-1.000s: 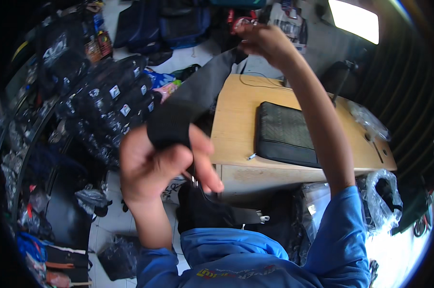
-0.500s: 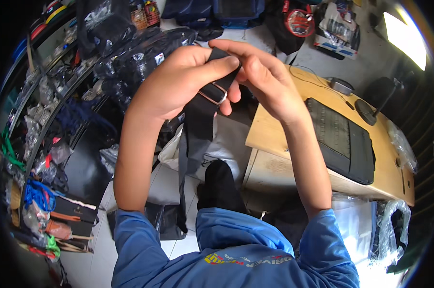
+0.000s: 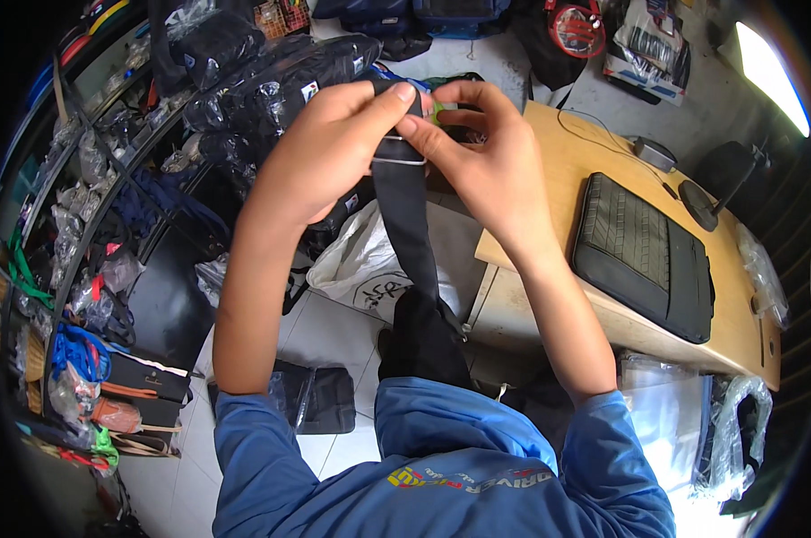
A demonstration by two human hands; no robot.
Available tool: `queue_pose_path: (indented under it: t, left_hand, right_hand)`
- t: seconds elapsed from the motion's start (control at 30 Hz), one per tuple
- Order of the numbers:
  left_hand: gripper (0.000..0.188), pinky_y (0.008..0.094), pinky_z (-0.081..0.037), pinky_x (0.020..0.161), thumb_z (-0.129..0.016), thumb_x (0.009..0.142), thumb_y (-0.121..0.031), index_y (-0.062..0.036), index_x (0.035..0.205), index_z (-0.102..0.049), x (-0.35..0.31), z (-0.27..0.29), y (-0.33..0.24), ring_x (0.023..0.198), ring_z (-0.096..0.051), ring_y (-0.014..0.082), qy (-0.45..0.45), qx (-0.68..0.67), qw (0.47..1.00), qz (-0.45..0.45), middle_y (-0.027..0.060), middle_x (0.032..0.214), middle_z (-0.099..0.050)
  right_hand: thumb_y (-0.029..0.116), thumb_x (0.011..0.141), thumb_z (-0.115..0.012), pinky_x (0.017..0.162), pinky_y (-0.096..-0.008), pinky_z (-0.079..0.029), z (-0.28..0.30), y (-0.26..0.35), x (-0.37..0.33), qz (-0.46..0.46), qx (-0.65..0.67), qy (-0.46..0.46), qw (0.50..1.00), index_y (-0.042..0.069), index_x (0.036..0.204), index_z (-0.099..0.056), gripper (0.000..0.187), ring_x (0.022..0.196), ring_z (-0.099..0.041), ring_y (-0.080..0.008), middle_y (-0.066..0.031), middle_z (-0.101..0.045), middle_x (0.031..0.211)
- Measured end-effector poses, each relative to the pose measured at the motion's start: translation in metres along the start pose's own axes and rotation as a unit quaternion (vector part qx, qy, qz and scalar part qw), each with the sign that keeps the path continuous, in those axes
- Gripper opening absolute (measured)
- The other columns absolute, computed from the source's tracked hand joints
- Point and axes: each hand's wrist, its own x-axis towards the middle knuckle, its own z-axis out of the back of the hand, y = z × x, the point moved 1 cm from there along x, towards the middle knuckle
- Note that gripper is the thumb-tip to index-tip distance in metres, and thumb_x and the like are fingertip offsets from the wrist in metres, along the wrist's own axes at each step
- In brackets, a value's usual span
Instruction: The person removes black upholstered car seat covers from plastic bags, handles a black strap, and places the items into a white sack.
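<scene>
A wide black webbing strap [image 3: 403,211] hangs from my raised hands toward my legs. A flat silver metal buckle [image 3: 399,162] sits on it just below my fingers. My left hand [image 3: 329,143] is closed on the strap's upper part, its thumb pressed on top. My right hand [image 3: 490,170] meets the strap from the other side, thumb against its edge beside the buckle. The right fingers are curled, and their tips are partly hidden behind the strap.
A wooden desk [image 3: 531,134] on the right carries a black laptop-style bag [image 3: 638,255] and a desk lamp [image 3: 703,202]. Plastic-wrapped black bags [image 3: 275,103] are piled ahead. Crowded shelves [image 3: 91,233] line the left. A white sack [image 3: 356,260] lies on the tiled floor.
The strap has swung right and hangs more in front of my legs. My right hand has closed in on the strap by the buckle. The buckle has turned nearly level.
</scene>
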Motion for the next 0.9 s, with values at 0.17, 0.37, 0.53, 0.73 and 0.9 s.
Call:
queue_pose_path:
  t: [0.17,0.37,0.53,0.73,0.9]
  left_hand:
    - [0.027,0.0239,-0.045,0.062,-0.051,0.093,-0.029,-0.0029,0.089,-0.060,0.018,-0.015,0.010,0.071,-0.054,0.0057,-0.035,-0.053,0.998,0.010,0.0007,0.081,-0.056]
    - [0.040,0.0223,-0.035,0.046,-0.054,0.090,-0.036,0.0006,0.075,-0.058,0.023,-0.025,0.011,0.053,-0.044,0.0044,-0.091,0.024,0.990,-0.106,-0.0022,0.056,-0.045]
    - [0.076,0.0314,-0.042,0.086,-0.082,0.063,-0.027,0.0001,0.119,-0.039,0.014,-0.058,0.040,0.100,-0.054,0.0207,-0.238,0.060,0.905,-0.346,0.0123,0.105,-0.055]
    - [0.057,0.0280,-0.041,0.091,-0.071,0.076,-0.008,0.0002,0.122,-0.038,0.023,-0.074,0.059,0.104,-0.053,0.0166,-0.071,-0.201,0.939,-0.270,0.0102,0.114,-0.055]
    - [0.038,0.0245,-0.047,0.079,-0.069,0.078,-0.004,0.0028,0.109,-0.050,0.007,-0.091,0.065,0.090,-0.057,0.0102,-0.151,-0.214,0.943,-0.203,0.0083,0.100,-0.060]
  right_hand:
    - [0.021,0.072,-0.074,0.067,-0.0244,-0.048,0.012,0.003,0.009,-0.132,0.043,0.049,0.989,-0.005,0.101,-0.059,0.041,0.074,-0.063,-0.0127,-0.0092,-0.065,0.070]
    - [0.012,0.078,-0.068,0.057,-0.0199,-0.045,0.024,-0.005,0.027,-0.063,0.188,0.071,0.978,-0.003,0.104,-0.060,0.031,0.063,-0.057,-0.0070,-0.0039,-0.064,0.071]
    - [0.013,0.079,-0.068,0.049,-0.0176,-0.039,0.027,0.006,0.049,-0.014,0.238,0.119,0.964,0.001,0.101,-0.063,0.025,0.056,-0.050,-0.0035,0.0011,-0.063,0.070]
    - [0.007,0.085,-0.062,0.044,-0.0186,-0.038,0.037,0.024,0.054,-0.159,0.330,0.190,0.911,-0.002,0.103,-0.060,0.021,0.051,-0.049,-0.0056,-0.0036,-0.062,0.076]
    - [0.008,0.085,-0.062,0.042,-0.0176,-0.036,0.044,0.020,0.052,-0.156,0.312,0.092,0.933,-0.002,0.101,-0.061,0.019,0.050,-0.048,-0.0049,-0.0014,-0.062,0.077]
